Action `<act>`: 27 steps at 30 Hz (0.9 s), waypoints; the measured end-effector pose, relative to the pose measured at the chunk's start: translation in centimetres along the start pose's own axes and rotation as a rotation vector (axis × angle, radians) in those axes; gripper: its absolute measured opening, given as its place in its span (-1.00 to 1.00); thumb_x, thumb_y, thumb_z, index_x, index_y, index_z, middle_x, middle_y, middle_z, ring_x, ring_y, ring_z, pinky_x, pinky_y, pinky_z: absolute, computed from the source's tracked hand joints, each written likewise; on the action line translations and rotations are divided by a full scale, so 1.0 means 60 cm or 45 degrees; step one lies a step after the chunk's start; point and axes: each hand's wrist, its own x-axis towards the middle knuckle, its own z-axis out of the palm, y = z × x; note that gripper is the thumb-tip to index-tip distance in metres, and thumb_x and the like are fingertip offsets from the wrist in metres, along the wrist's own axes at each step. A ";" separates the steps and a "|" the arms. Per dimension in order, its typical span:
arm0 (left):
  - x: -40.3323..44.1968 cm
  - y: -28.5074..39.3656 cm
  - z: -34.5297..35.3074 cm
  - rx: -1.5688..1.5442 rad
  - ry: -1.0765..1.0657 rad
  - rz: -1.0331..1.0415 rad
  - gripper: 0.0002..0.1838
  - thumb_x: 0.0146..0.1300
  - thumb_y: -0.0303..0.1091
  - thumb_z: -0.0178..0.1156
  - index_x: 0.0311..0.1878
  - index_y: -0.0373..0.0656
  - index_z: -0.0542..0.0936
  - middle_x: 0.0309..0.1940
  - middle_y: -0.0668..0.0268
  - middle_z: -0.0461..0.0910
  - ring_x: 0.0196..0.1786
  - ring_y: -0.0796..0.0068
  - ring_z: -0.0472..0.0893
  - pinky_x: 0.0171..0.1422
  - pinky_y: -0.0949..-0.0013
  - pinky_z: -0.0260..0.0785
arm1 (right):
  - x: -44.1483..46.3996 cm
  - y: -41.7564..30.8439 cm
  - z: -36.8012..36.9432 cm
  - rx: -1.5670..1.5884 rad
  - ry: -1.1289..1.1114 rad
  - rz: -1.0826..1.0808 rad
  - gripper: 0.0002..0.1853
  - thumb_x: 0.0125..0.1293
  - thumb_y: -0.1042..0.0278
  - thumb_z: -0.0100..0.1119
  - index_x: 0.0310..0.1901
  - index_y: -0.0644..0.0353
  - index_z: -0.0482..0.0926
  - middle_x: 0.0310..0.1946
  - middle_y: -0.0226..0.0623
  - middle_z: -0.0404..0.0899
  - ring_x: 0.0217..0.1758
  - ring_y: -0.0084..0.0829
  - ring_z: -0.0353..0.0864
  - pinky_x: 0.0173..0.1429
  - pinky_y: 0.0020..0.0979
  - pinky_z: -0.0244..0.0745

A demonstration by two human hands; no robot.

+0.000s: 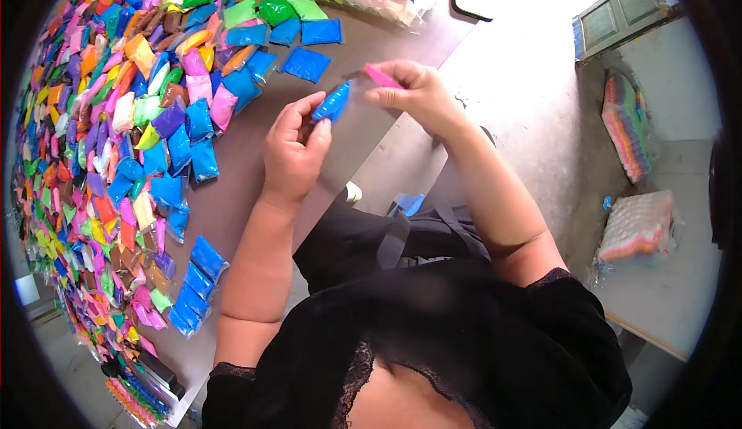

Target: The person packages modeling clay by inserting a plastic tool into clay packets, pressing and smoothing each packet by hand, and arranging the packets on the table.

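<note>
My left hand [296,151] pinches a small blue clay-like packet [333,102] between thumb and fingers, just over the table's edge. To its right, my right hand [421,95] is closed on a flat bright pink piece [382,77]; my fingers cover part of it, so its kind is unclear. The two hands are a short gap apart. Above them on the table lie a single blue packet [306,64] and another blue packet [321,32]. Nearer my left forearm, several blue packets [207,257] form a short row.
A large heap of multicoloured packets [100,120] covers the left of the brown table [232,166]. Clear bags of coloured strips [363,4] and a phone [471,0] lie at the far end. Right, bundled bags [638,226] rest on a grey surface [665,297].
</note>
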 end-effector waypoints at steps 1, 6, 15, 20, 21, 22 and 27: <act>-0.001 0.001 -0.004 -0.414 -0.055 -0.307 -0.60 0.31 -0.54 0.18 0.22 -0.26 0.52 -0.03 0.29 0.61 -0.03 0.57 0.60 0.09 0.45 0.46 | -0.008 0.002 0.001 0.010 -0.072 0.005 -0.55 0.16 0.26 0.52 0.06 0.23 0.65 -0.34 -0.54 0.61 -0.34 -0.75 0.47 -0.27 -0.61 0.41; 0.003 0.044 0.002 -0.696 -0.117 -0.341 -0.63 0.35 -0.51 0.20 0.22 -0.28 0.53 -0.11 0.39 0.59 -0.08 0.68 0.57 0.06 0.49 0.48 | -0.037 -0.002 0.009 -0.064 -0.115 0.083 -0.63 0.17 0.21 0.52 -0.07 0.25 0.70 -0.41 -0.53 0.61 -0.39 -0.74 0.46 -0.30 -0.63 0.36; -0.023 0.063 0.056 -1.444 0.204 -0.622 -0.49 0.25 -0.54 0.36 0.26 -0.22 0.46 0.08 0.13 0.62 0.10 0.43 0.60 0.27 0.39 0.46 | -0.070 -0.002 0.048 0.341 -0.170 0.252 -0.75 0.20 0.20 0.49 -0.34 0.20 0.68 -0.55 -0.58 0.47 -0.52 -0.74 0.32 -0.44 -0.59 0.20; -0.032 0.056 0.078 -1.524 0.316 -0.716 -0.64 0.35 -0.37 0.29 0.16 -0.23 0.50 0.08 0.01 0.61 0.13 0.25 0.62 0.30 0.26 0.48 | -0.094 0.001 0.039 0.095 -0.134 0.162 -0.74 0.23 0.19 0.48 -0.39 0.21 0.66 -0.56 -0.62 0.46 -0.48 -0.75 0.33 -0.40 -0.58 0.21; -0.031 0.056 0.081 -1.538 0.311 -0.754 -0.64 0.40 -0.24 0.23 0.15 -0.23 0.50 0.09 0.00 0.61 0.14 0.22 0.62 0.31 0.21 0.47 | -0.095 0.012 0.037 0.115 -0.130 0.140 -0.74 0.23 0.19 0.47 -0.38 0.20 0.66 -0.56 -0.62 0.46 -0.49 -0.75 0.32 -0.41 -0.58 0.20; -0.030 0.056 0.084 -1.552 0.304 -0.793 -0.60 0.44 -0.11 0.18 0.14 -0.22 0.50 0.09 -0.02 0.61 0.15 0.18 0.61 0.32 0.17 0.45 | -0.096 0.022 0.033 0.137 -0.125 0.119 -0.74 0.23 0.19 0.47 -0.38 0.20 0.66 -0.56 -0.62 0.46 -0.50 -0.75 0.31 -0.42 -0.58 0.18; -0.015 0.063 0.088 -1.760 0.218 -0.722 -0.41 0.49 0.14 -0.03 0.23 -0.23 0.45 0.14 -0.08 0.57 0.28 0.10 0.52 0.43 0.06 0.34 | -0.119 0.037 0.019 0.444 -0.088 0.230 -0.77 0.25 0.24 0.45 -0.39 0.19 0.63 -0.57 -0.62 0.45 -0.53 -0.76 0.27 -0.46 -0.59 0.14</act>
